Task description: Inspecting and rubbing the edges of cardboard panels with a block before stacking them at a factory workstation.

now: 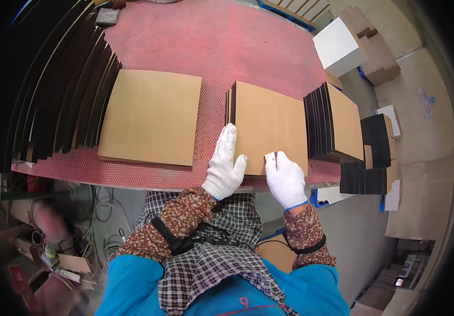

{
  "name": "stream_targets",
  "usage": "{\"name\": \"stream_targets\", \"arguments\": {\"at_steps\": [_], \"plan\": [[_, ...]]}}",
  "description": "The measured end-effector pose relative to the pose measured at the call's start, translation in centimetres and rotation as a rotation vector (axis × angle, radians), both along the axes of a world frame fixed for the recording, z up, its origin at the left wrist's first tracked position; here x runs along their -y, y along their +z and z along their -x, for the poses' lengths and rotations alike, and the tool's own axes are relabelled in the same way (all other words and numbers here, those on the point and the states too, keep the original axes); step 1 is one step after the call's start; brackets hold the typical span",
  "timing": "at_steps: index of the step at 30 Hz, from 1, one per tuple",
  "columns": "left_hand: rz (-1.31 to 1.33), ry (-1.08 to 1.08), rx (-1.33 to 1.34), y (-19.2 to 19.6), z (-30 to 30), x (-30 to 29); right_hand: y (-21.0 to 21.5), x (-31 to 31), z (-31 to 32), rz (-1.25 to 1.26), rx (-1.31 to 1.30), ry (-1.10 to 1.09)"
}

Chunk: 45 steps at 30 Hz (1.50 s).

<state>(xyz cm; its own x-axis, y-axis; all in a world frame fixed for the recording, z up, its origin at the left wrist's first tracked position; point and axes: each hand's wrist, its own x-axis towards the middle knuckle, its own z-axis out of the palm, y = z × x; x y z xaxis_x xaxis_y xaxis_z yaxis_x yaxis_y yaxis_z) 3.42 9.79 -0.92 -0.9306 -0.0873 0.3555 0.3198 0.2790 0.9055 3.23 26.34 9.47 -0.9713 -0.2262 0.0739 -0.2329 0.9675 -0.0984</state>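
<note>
A short stack of tan cardboard sheets (269, 118) with dark edges lies in front of me on the red mesh-patterned table (221, 31). My left hand (224, 168), in a white knitted glove, lies along the stack's left edge with fingers stretched and thumb apart. At the near edge of the top sheet, my right hand (286, 178), gloved alike, has its fingers closed in a pinch. A small whitish bit shows at those fingertips, too small to name. Left of my hands lies another flat tan cardboard stack (150, 118).
A long row of dark-edged boards (63, 89) stands at the left. On the right sits a thicker stack of black-edged boards (335, 124). Beyond the table are a white box (337, 45), brown cartons (379, 58) and black stacks (377, 152). Cables (103, 210) hang below left.
</note>
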Motion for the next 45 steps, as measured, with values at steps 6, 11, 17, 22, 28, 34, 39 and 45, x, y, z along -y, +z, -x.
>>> {"name": "stream_targets", "arguments": {"at_steps": [6, 11, 17, 22, 28, 34, 39, 45], "plan": [[0.022, -0.007, 0.005, 0.2, -0.3, 0.3, -1.6, 0.5, 8.5, 0.036, -0.011, -0.041], [-0.003, -0.021, -0.006, 0.3, -0.2, 0.0, -3.5, -0.2, 16.1, 0.052, -0.156, 0.015], [-0.005, -0.017, -0.020, -0.6, 0.3, -0.2, -5.1, -1.5, 15.2, 0.008, -0.184, 0.102], [-0.030, -0.005, 0.014, -0.3, 0.2, 0.5, -0.7, 0.7, 5.5, 0.026, 0.110, -0.050], [-0.060, -0.017, -0.013, 0.0, 0.7, 0.1, 1.9, -2.4, -2.3, 0.066, 0.121, -0.130], [0.125, 0.041, 0.002, 0.7, -0.2, -0.2, -1.9, -8.0, -0.6, 0.174, -0.300, -0.422], [0.369, 0.099, 0.198, 4.1, -0.7, 0.0, -2.2, -7.3, -0.5, 0.208, -0.260, -0.491], [0.431, 0.196, 0.331, 6.0, 0.4, 2.4, -1.9, -4.2, -0.4, 0.238, -0.275, -0.428]]}}
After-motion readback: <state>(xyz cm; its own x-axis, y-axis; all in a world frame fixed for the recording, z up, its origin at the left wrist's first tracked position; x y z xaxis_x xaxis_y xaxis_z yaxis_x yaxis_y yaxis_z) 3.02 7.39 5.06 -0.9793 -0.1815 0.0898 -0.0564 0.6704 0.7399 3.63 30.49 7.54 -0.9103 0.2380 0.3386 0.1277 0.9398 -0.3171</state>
